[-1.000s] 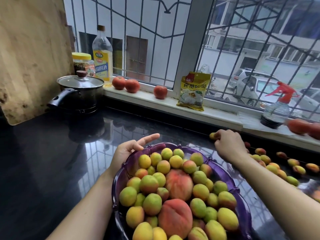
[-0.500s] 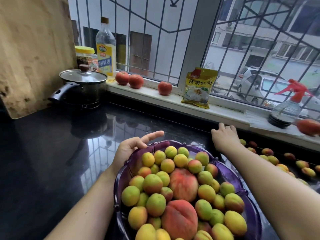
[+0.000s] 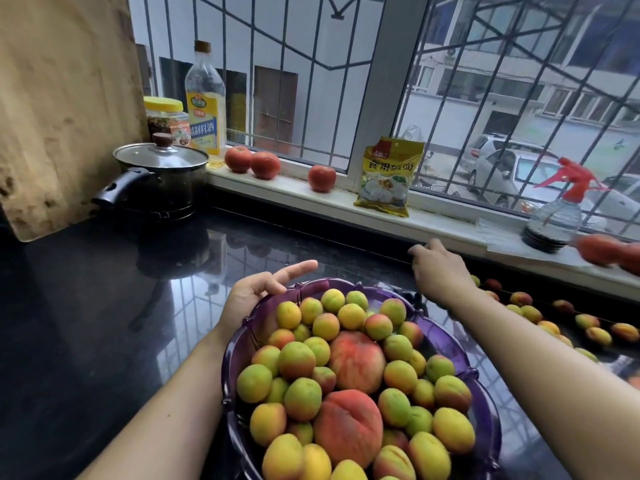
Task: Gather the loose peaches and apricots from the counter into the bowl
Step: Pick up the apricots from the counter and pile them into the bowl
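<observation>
Setting: a glossy black counter (image 3: pixel 86 323) under a barred window, its pale sill (image 3: pixel 346 202) running along the back.
Landmark: the purple bowl (image 3: pixel 239 355), near the front edge and heaped with apricots and two peaches.
Left hand: the left hand (image 3: pixel 256 292) rests against the bowl's far-left rim, fingers relaxed, forefinger straight, holding no fruit.
Right hand: the right hand (image 3: pixel 440 271) is beyond the bowl's far-right rim, near the sill, back of the hand to the camera; I cannot tell whether the curled fingers hold a fruit.
Fruit left to gather: the loose apricots (image 3: pixel 554 317) lie right of the bowl, strung along the foot of the sill.
Step in hand: probably reaching for more fruit from that row.
Doing it well: keep the left hand bracing the rim so the bowl does not slide on the slick surface; set each fruit into a hollow rather than on the crown, since the pile looks ready to roll; work from the nearest fruit outward.
Not to gather: the tomatoes (image 3: pixel 252 162) on the sill, behind the bowl.
</observation>
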`<control>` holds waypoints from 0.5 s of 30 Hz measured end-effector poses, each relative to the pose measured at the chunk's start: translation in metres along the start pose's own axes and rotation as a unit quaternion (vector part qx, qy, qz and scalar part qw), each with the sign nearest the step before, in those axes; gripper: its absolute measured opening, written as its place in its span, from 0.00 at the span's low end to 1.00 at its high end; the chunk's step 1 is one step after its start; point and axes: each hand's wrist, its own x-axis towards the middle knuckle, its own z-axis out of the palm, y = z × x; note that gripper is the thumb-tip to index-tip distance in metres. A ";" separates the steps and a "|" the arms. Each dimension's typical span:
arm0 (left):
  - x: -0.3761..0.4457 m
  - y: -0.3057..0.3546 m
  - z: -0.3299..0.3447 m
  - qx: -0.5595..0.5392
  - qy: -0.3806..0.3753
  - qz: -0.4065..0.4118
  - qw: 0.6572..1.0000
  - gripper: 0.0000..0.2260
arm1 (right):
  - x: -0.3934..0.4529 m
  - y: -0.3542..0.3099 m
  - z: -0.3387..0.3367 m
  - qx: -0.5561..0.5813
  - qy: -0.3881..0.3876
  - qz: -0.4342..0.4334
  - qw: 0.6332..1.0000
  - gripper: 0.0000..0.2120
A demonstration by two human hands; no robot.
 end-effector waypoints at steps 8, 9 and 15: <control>-0.001 0.000 0.007 0.008 0.012 -0.002 1.000 0.36 | -0.118 0.001 -0.082 0.634 -0.111 -0.044 0.764 0.17; -0.002 0.000 0.010 0.013 0.014 -0.001 1.000 0.36 | -0.133 -0.003 -0.087 0.638 -0.147 -0.086 0.751 0.18; -0.006 -0.002 0.016 -0.006 0.027 0.003 1.000 0.37 | -0.157 -0.024 -0.107 0.513 -0.218 -0.197 0.806 0.14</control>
